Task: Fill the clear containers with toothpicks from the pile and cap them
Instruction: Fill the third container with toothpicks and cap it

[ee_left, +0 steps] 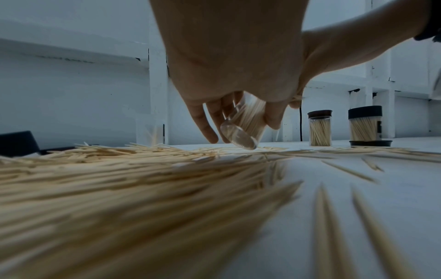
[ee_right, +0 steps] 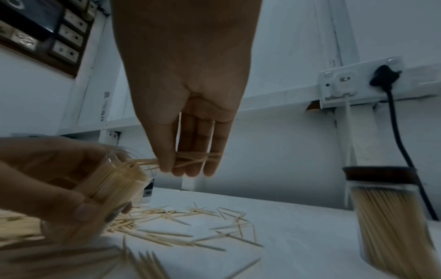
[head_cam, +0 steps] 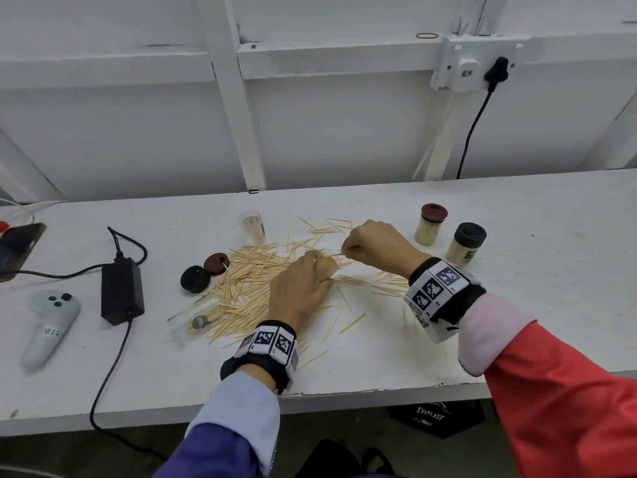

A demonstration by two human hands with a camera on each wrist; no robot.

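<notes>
My left hand (head_cam: pixel 303 284) grips a clear container (ee_left: pixel 245 123) tilted toward the right, nearly full of toothpicks, its base just above the table. My right hand (head_cam: pixel 372 246) pinches a small bundle of toothpicks (ee_right: pixel 190 160) with their tips at the container's mouth (ee_right: pixel 119 169). The toothpick pile (head_cam: pixel 248 288) spreads over the table left of and under my hands. An open clear container (head_cam: pixel 252 227) with a few toothpicks stands behind the pile. Another clear container (head_cam: pixel 193 313) lies on its side at the pile's left edge. Two loose caps, maroon (head_cam: pixel 216 263) and black (head_cam: pixel 195 278), lie beside the pile.
Two filled, capped containers stand at the right, one with a maroon cap (head_cam: pixel 431 224), one with a black cap (head_cam: pixel 466 244). A black power adapter (head_cam: pixel 121 291) with its cable, a white controller (head_cam: pixel 48 326) and a phone (head_cam: pixel 17 250) lie at the left. The table edge (head_cam: pixel 310 398) runs close to me.
</notes>
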